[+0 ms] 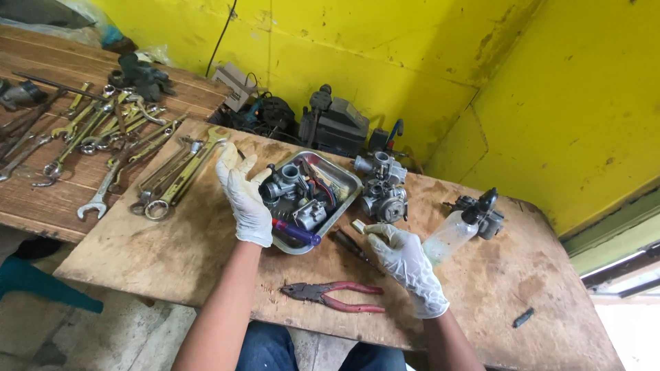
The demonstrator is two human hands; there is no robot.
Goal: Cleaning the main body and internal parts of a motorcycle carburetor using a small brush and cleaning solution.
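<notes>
Head camera view: your left hand, in a pale glove, is raised with the fingers spread wide and holds nothing; it touches or hovers just beside the grey carburettor that sits in the metal tray. Your right hand, also gloved, has its fingers curled around a small pale piece, pinched at the fingertips just beside the tray's near corner.

The tray is crowded, with a purple-handled tool lying across its near edge, so a careless reach could tip that tool out or knock loose parts together. The small piece in your right hand looks easy to drop, and it could roll off the worn plywood tabletop. The red-handled pliers lie close to the front edge, near your arms, where a forearm might nudge them off. The plastic spray bottle lies near your right hand.

Spanners spread across the left side and a neighbouring plank bench. The walls are chipped yellow.
</notes>
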